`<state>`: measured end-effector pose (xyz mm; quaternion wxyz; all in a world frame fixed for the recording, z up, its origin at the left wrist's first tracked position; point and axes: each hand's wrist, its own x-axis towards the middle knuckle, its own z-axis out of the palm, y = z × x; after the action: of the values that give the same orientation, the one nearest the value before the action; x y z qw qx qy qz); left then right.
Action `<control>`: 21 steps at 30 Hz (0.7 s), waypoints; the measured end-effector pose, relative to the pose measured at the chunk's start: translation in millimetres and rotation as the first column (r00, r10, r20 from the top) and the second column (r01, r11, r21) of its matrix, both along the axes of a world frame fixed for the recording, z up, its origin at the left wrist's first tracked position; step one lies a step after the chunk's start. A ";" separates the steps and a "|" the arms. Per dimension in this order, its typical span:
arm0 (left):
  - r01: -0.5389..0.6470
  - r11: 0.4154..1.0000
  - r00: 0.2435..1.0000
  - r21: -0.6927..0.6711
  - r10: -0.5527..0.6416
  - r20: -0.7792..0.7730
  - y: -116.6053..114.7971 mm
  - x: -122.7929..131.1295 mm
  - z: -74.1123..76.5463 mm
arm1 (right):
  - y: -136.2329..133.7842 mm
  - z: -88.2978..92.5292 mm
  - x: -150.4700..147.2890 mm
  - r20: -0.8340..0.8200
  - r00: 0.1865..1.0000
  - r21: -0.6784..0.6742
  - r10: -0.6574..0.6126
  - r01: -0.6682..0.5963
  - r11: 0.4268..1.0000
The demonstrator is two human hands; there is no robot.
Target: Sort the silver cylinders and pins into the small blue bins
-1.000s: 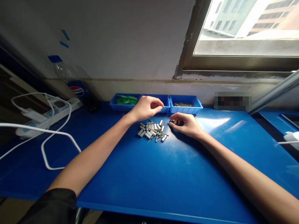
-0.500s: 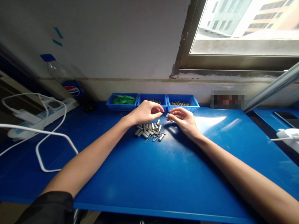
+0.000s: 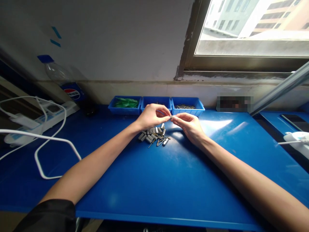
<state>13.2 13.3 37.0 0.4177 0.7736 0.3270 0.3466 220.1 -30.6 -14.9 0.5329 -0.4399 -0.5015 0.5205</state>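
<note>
My left hand (image 3: 151, 116) and my right hand (image 3: 188, 124) meet fingertip to fingertip just above a small pile of grey metal pieces and thin pins (image 3: 154, 136) on the blue table (image 3: 169, 180). Both hands are pinched. Between the right fingertips sits a small grey metal piece (image 3: 171, 118). The left fingertips pinch something too small to make out and touch that piece. Behind the hands stand three blue bins: one with green parts (image 3: 125, 104), a middle one (image 3: 156, 101) partly hidden by my left hand, and one with dark pins (image 3: 187, 106).
A white power strip (image 3: 41, 120) with white cables (image 3: 43, 138) lies at the left. A plastic bottle (image 3: 61, 82) leans on the wall. A metal bar (image 3: 280, 91) slants at the right, above a white device (image 3: 295, 138).
My right hand rose from the table beside the pile and moved left to meet my left hand. The fingertips of both hands now touch.
</note>
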 end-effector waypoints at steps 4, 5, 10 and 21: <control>-0.043 0.999 0.997 -0.033 0.045 0.061 8.5 -3.3 -3.9 | 0.9 0.1 0.2 -0.073 0.997 -0.009 0.039 -0.040 0.999; -0.091 0.995 0.992 -0.026 0.093 0.085 11.4 -4.8 -5.2 | 0.9 0.5 -0.5 -0.062 0.997 -0.003 0.036 -0.036 0.999; -0.395 0.915 0.911 0.080 0.379 0.162 25.5 -15.5 -10.9 | -0.4 0.6 -5.1 0.117 0.993 0.071 0.032 -0.040 0.997; 0.063 0.979 0.935 0.192 0.009 -0.354 10.6 -14.6 -1.5 | 3.6 -1.9 -2.4 0.162 0.986 0.092 0.037 -0.052 0.994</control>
<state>-1.4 23.9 35.4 0.2772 0.8656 0.3494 0.2275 217.7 -27.0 -16.8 0.4997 -0.4429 -0.5766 0.4708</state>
